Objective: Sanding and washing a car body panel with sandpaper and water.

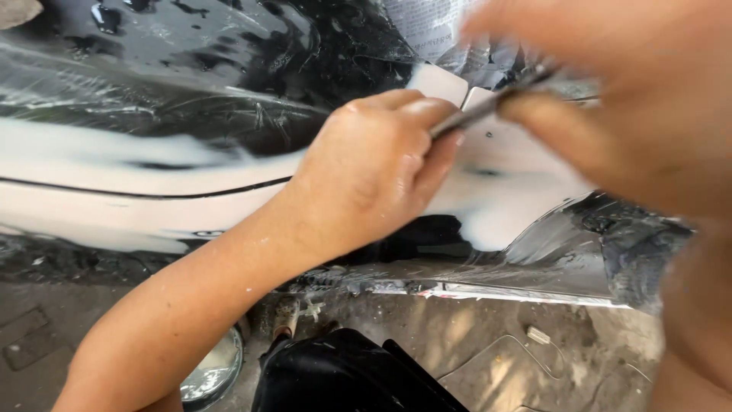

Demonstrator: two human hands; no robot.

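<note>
- The work in hand was on a white car body panel (137, 202) masked with clear plastic sheeting (191, 91) and a piece of newspaper (427, 27) at the top of the view.
- The left hand (374, 172) was closed around the lower end of a thin dark blade-like tool (488, 103), its knuckles over the panel's white surface; that grip was narrow and holding the tool.
- The right hand (610, 99) was close to the camera and badly blurred; its fingers appeared to pinch the upper end of the same tool, though how tight that grip was I could not tell for sure.
- The tool lay across a small white square patch (438, 82) beside the masked edge, touching or nearly touching the panel there.
- Judged from how things lay, the masking was already in place, and a broad smooth white area was exposed between the sheets; the spot under the tool looked to be the part not yet finished (the blur hid whether any filler sat on the blade).
- Containers: a round shallow pan-like object (213, 374) sat on the concrete ground (496, 343) below the left forearm; its contents looked pale and shiny, but what they were could not be told.
- A dark-clad knee (343, 378) filled the lower middle.
</note>
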